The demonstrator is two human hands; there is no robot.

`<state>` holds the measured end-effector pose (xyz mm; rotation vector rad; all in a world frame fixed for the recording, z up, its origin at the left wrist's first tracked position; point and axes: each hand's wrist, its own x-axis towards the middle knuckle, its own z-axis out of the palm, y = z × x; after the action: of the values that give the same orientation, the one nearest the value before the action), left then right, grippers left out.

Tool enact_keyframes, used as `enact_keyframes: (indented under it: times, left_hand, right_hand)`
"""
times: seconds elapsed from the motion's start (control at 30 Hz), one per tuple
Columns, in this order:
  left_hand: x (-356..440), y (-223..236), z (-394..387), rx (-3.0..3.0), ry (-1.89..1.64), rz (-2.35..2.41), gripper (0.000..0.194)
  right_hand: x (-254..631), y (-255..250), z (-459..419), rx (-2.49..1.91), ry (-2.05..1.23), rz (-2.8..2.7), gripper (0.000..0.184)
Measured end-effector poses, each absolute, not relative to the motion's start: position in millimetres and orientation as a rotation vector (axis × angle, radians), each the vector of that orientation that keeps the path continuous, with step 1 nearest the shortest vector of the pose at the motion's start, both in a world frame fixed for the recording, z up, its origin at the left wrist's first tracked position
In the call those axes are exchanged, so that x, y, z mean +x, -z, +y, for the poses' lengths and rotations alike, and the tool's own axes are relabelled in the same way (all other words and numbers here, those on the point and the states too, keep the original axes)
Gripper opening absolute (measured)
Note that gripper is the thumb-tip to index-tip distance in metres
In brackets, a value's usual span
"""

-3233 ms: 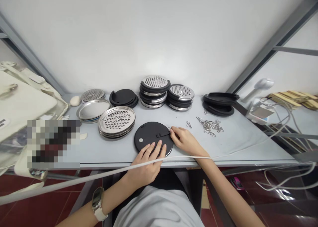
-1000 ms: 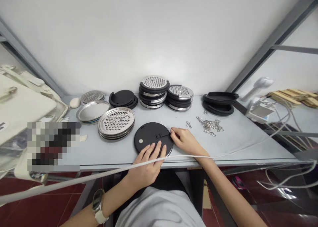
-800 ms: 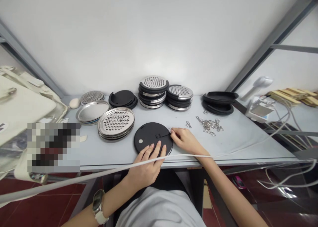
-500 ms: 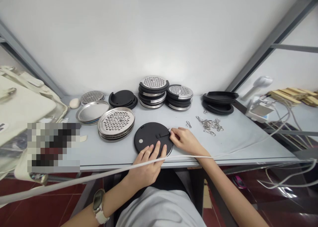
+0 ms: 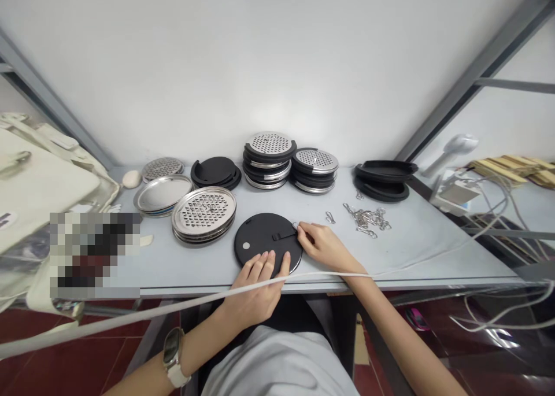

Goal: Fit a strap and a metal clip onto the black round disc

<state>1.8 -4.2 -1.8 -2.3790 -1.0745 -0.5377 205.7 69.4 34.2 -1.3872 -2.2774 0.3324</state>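
The black disc (image 5: 262, 231) lies flat at the front of the surface (image 5: 416, 234), seemingly partway done: its strap (image 5: 287, 235) runs to the edge, where the right hand (image 5: 323, 243) has its fingers pinched on a small metal loop (image 5: 295, 225). The left hand (image 5: 251, 303) rests loosely spread on the disc. Behind, two stacks (image 5: 267, 174) look finished, grater plates (image 5: 269, 143) seated in black holders (image 5: 271, 155); bare graters (image 5: 203, 208), rimmed trays (image 5: 384, 193) and loose clips (image 5: 367, 217) remain separate
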Motion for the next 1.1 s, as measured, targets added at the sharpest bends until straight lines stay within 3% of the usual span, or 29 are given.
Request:
enact_keyframes:
  times: [0.4, 0.7, 0.9, 1.1]
  left_hand:
    - [0.2, 3.5, -2.2, -2.364, 0.569, -1.064, 0.049]
    - [-0.4, 0.7, -2.3, -2.382, 0.602, -1.039, 0.047]
    - [-0.3, 1.7, -2.4, -2.374, 0.621, -1.042, 0.046]
    - [-0.9, 2.8, -2.7, -2.393, 0.608, -1.054, 0.048]
  right_hand:
    - [209.7, -43.4, 71.2, -1.419, -0.549, -2.261, 0.038]
    - [206.3, -34.8, 68.0, -1.399, -0.539, -2.134, 0.036]
    - [206.0, -37.3, 66.7, -1.38, -0.592, -2.091, 0.019]
    - [206.7, -39.8, 67.7, -1.391, -0.567, -2.167, 0.025]
